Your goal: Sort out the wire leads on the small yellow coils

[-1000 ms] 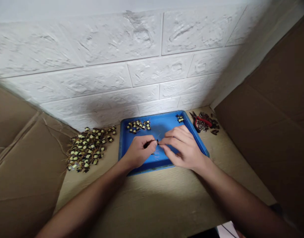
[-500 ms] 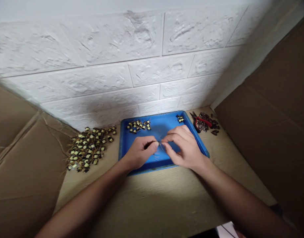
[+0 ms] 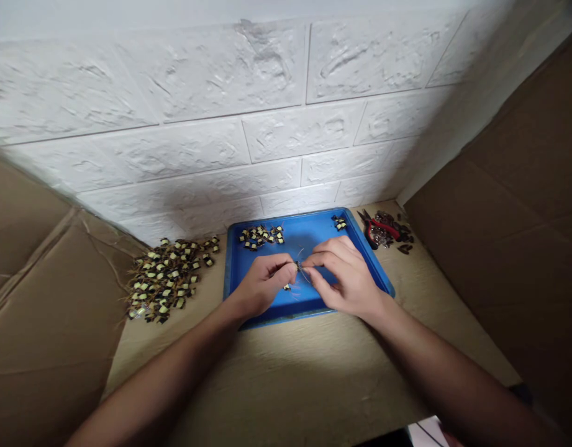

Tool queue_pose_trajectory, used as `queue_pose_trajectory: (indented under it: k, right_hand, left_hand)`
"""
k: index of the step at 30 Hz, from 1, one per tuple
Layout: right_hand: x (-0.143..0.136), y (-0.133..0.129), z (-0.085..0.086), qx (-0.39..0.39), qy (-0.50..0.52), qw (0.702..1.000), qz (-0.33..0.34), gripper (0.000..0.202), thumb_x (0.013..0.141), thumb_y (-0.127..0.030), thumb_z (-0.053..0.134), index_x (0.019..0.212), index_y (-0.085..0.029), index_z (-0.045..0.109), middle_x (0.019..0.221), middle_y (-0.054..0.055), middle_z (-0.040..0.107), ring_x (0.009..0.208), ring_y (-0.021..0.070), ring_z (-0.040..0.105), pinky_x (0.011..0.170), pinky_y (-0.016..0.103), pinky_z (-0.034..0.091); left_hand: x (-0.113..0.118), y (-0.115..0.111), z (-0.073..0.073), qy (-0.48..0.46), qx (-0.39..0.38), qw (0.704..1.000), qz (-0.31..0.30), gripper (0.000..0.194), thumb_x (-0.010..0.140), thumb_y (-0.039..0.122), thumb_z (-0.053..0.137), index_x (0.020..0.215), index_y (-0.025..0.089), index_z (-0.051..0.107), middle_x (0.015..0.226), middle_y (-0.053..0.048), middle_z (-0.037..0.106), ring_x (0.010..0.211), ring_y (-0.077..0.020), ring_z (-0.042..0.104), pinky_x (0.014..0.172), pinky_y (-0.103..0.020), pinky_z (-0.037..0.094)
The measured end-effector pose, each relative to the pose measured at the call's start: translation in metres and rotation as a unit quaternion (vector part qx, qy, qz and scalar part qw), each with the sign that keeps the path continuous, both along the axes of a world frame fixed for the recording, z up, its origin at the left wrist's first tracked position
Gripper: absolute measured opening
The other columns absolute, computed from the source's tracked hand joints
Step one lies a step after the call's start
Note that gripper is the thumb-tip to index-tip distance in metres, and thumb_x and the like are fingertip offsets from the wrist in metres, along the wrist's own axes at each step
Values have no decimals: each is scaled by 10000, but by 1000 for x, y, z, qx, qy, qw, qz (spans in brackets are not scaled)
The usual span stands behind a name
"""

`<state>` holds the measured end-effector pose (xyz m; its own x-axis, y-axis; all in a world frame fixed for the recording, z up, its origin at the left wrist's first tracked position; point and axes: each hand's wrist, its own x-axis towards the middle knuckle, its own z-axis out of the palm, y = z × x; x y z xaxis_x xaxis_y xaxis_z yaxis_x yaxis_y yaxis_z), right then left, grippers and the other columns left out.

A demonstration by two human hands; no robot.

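Over the middle of a blue tray (image 3: 267, 320), my left hand (image 3: 266, 282) pinches a small dark and yellow part with thin wires (image 3: 297, 267) between thumb and index finger. My right hand (image 3: 344, 276) is closed in a pinch at the right side of the same part, its fingertips on the thin wires. Fine wire ends stick out above and below the fingertips. Under my left fingertips another small yellow and black piece (image 3: 286, 287) lies on the tray floor. Several similar pieces (image 3: 261, 236) sit in the tray's back left, and a few (image 3: 340, 223) in its back right corner.
A large pile of yellow and black wired pieces (image 3: 164, 276) lies left of the tray. Red-handled pliers (image 3: 383, 228) rest among small dark and shiny parts (image 3: 405, 248) on the right. Cardboard panels (image 3: 38, 267) flank the table (image 3: 286, 379), and a white brick-patterned wall (image 3: 276, 136) stands behind.
The held part now shows more between my fingertips, and its wires have shifted. The piece below my left fingertips has come into view. Both hands have barely moved.
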<state>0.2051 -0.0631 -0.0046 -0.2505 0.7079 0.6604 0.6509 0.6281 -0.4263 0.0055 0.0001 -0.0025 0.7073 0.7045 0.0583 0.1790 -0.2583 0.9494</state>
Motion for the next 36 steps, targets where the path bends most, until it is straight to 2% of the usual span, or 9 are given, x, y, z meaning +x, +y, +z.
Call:
queue_pose_trajectory:
  k: [5,14,18,25,30,36]
  right_hand:
    - [0,1,-2,-8,12,1000,10,134,924,-164,597,1029,-224,655,943,52,710,865,221,652,832,405,442]
    - [-2,1,0,-16,-2,1000,23,127,940,-156,573,1028,-218,641,967,57,708,884,215,647,841,400,445]
    - [0,2,2,-19,-9,999,34,125,943,-157,560,1025,-216,634,962,57,702,891,212,640,836,394,447]
    - [3,3,0,-15,3,999,31,96,940,-145,563,1003,-197,615,949,65,681,887,212,632,826,390,446]
    - [2,2,1,-8,4,1000,29,82,939,-145,564,991,-195,604,943,64,672,874,213,627,809,391,443]
    - [2,3,1,-14,-1,999,31,81,930,-139,559,982,-192,591,939,67,662,869,214,624,794,391,436]
  left_hand:
    - [-3,1,-4,-16,-38,999,2,375,951,410,480,688,153,550,593,37,415,577,-104,387,563,-236,311]
    - [-3,1,-3,-41,-78,996,1,372,954,412,497,700,149,566,598,34,426,572,-102,379,572,-245,316]
    - [-2,2,-4,-35,-54,998,7,367,958,403,491,705,150,571,593,37,424,568,-101,381,570,-244,314]
    - [1,2,0,18,32,999,28,338,935,350,485,670,149,541,621,31,457,620,-106,424,608,-242,328]
    - [2,1,1,43,44,998,29,341,926,348,482,652,148,524,608,35,447,613,-105,425,600,-245,312]
    - [1,2,0,29,35,999,29,342,927,348,474,649,151,511,608,35,445,612,-105,419,597,-241,317]
